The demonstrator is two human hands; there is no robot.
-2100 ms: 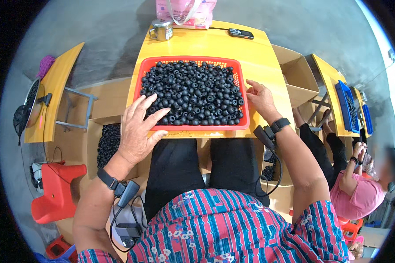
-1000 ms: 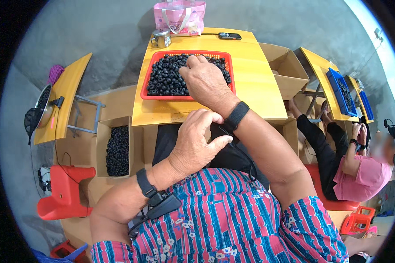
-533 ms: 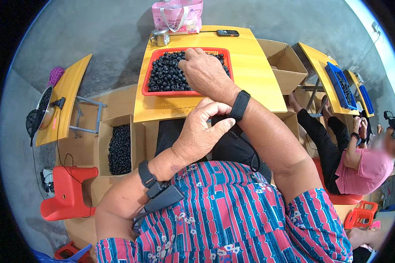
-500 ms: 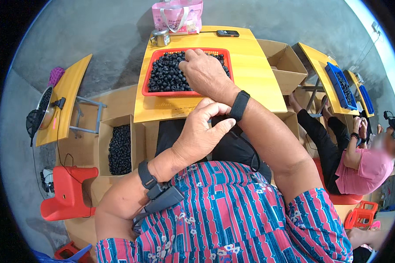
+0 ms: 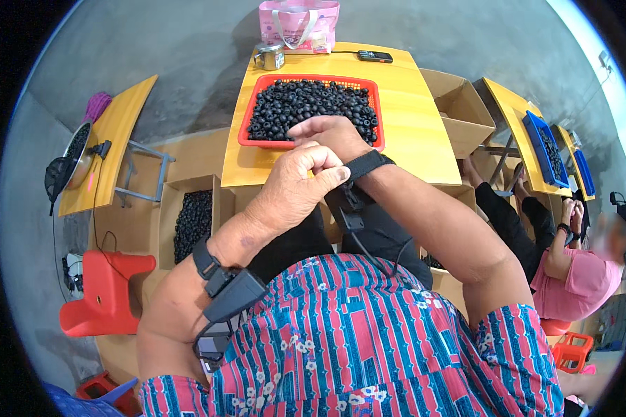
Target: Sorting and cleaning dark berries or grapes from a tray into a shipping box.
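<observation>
Quick count of what's around you: one red tray (image 5: pixel 242 136) full of small dark round pieces (image 5: pixel 306 104), way too many to count, sitting on the yellow surface (image 5: pixel 417 132) at 12 o'clock. Behind it there's one pink bag (image 5: pixel 300 21), one little metal cup (image 5: pixel 268 57) and one dark phone-like thing (image 5: pixel 375 56). At 9 o'clock there's one cardboard box (image 5: pixel 168 219) holding more of the same dark pieces, and one red stool (image 5: pixel 101 292) down at 8 o'clock. Another open cardboard box (image 5: pixel 459 111) sits at 2 o'clock. Another person in a pink top (image 5: pixel 577 278) is at 3 o'clock by a second yellow surface with two blue trays (image 5: pixel 544 149).

Your right hand (image 5: pixel 330 131) is resting at the near edge of the tray, fingers curled down over the pieces; can't tell if they're actually pinching anything. Your left hand (image 5: pixel 295 184) is right at your right wrist, fingers bent and closed onto the black wrist strap (image 5: pixel 366 165). One strap on each wrist, and the left one has a small black device (image 5: pixel 233 292) hanging off it.

Compared to half a second back, not much has changed: right hand has slid from mid-tray to the near rim, left hand is still fiddling at that strap. A couple of seconds ago both hands were spread wide at the tray's near corners, so the left one has come off the tray completely
</observation>
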